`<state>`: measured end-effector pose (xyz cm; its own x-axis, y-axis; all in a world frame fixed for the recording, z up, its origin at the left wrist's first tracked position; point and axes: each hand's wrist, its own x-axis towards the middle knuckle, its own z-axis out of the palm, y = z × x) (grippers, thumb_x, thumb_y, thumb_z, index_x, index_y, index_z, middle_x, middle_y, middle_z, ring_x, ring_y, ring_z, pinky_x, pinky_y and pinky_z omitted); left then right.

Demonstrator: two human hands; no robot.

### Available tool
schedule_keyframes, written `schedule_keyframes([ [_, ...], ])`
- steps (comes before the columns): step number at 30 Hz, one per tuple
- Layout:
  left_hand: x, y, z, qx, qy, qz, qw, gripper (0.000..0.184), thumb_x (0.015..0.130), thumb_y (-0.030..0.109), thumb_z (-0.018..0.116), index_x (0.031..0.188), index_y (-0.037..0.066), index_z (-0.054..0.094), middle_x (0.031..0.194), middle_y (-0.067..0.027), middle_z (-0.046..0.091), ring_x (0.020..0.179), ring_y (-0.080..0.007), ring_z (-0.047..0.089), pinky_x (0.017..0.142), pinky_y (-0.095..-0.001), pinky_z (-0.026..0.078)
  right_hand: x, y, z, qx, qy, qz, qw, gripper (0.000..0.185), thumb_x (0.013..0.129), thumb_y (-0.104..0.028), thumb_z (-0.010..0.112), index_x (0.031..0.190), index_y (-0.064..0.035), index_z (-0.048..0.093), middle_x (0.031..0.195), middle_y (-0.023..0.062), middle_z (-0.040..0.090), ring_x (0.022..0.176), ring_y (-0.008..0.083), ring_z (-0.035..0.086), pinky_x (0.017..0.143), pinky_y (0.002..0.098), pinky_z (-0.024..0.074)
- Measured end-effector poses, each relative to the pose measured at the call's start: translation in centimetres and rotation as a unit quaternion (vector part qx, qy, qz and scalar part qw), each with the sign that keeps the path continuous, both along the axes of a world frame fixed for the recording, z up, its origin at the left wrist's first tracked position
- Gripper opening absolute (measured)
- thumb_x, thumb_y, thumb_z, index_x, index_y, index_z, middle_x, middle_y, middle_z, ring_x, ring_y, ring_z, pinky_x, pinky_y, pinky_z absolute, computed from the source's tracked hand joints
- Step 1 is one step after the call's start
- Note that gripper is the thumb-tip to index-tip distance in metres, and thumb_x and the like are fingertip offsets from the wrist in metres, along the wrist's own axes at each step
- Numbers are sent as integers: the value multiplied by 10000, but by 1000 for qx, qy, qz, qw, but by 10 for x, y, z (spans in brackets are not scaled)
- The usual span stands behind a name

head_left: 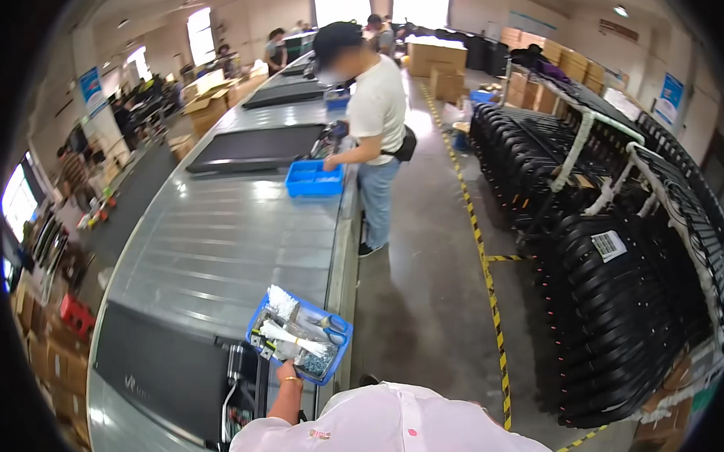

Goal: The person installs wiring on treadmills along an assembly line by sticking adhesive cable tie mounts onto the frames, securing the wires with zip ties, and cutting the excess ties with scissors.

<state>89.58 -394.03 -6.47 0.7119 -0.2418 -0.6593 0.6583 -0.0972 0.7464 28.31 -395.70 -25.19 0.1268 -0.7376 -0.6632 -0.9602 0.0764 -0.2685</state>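
My left hand (287,370) is at the near edge of a blue parts tray (345,348), its fingers closed at the rim and partly hidden. The tray sits tilted across the edge of the metal work line. In it lie a bundle of white cable ties (292,338), a heap of small screws (317,363), blue-handled scissors (332,329) and more white pieces (281,300) at the far end. Left of the tray is a black treadmill-like deck (163,364) with exposed wiring (239,413) at its end. My right hand is out of the picture.
Farther up the metal line (234,222), a co-worker (377,98) reaches into another blue tray (317,183) beside a second black deck (252,148). Black frames (620,313) are stacked on the right, past a yellow-black floor stripe (483,262). Cardboard boxes (436,56) stand behind.
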Motion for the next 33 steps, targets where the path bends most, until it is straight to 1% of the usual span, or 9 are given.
schedule_keyframes([
  [4,50,-75,-29,27,20,17,999,238,707,102,630,901,-33,604,841,-138,611,659,-265,611,535,-409,493,19,-37,148,1,38,-132,991,272,751,-288,631,930,-93,696,1027,156,640,982,261,610,843,372,487],
  [8,95,-114,-39,18,46,72,996,259,738,118,612,967,-3,599,907,-116,605,761,-267,608,602,-417,502,67,-47,195,2,-27,-349,937,230,718,-261,672,910,-139,708,1010,122,652,951,241,621,836,343,497],
  [15,162,-130,-38,-68,1,51,996,223,789,233,587,962,94,574,834,-84,568,750,-236,581,554,-351,482,75,-77,16,16,82,-89,993,270,756,-308,601,947,-142,693,991,130,654,942,308,620,823,396,501],
  [19,174,-125,3,-108,-110,-12,988,144,840,214,543,838,70,543,717,-50,530,615,-145,511,540,-275,416,124,-188,98,-26,-18,71,997,279,753,-294,571,955,-140,687,1004,146,641,958,335,606,833,415,494],
  [21,120,-136,149,-198,-311,7,930,95,869,158,549,806,94,520,663,23,455,584,-64,427,514,-213,354,168,-243,131,-28,55,129,990,252,745,-266,568,929,-148,694,989,139,643,932,337,611,833,409,495],
  [24,53,-120,325,-315,-599,50,734,219,875,172,502,1027,15,505,919,-94,521,770,-159,492,649,-281,427,209,-302,164,-69,33,189,979,203,732,-285,590,850,-174,713,933,97,665,887,293,633,789,376,511],
  [27,-23,-84,460,-274,-868,219,351,379,865,358,527,1019,12,515,954,-119,551,877,-234,530,654,-312,472,241,-353,169,-73,36,286,955,180,733,-245,594,850,-178,714,934,98,665,866,290,635,798,369,511],
  [29,-72,-65,495,-552,-794,192,166,320,846,331,562,959,33,530,917,-77,547,907,-215,538,703,-331,474,264,-370,180,-71,37,338,938,175,729,-268,608,836,-183,717,912,88,670,851,277,639,786,362,513],
  [33,-151,-64,533,-536,-816,214,24,247,801,244,601,951,53,556,1025,-57,497,987,-194,502,865,-368,414,307,-394,191,-73,-1,396,915,179,741,-257,595,843,-168,711,917,91,669,849,281,637,780,370,513],
])
